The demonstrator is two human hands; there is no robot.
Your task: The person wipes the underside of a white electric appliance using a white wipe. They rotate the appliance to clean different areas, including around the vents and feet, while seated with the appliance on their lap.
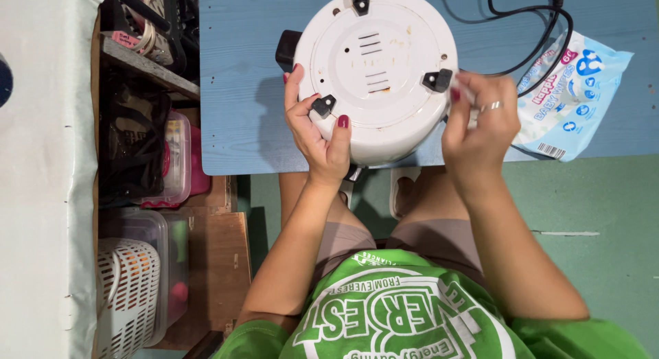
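A round white cooker (pixel 377 64) lies upside down on the blue table (pixel 240 91), its base with black feet and vent slots facing up. My left hand (pixel 317 129) grips its near left rim, thumb on the base beside a black foot. My right hand (pixel 479 122) is at the cooker's right side, fingers pinched on a small white wipe (pixel 468 98) pressed against the rim. A ring shows on one finger.
A pale blue pack of wet wipes (pixel 576 91) lies on the table at the right. A black power cord (pixel 535 29) loops behind the cooker. Left of the table stand clear plastic bins (pixel 171 160), a white basket (pixel 127 290) and a wooden shelf.
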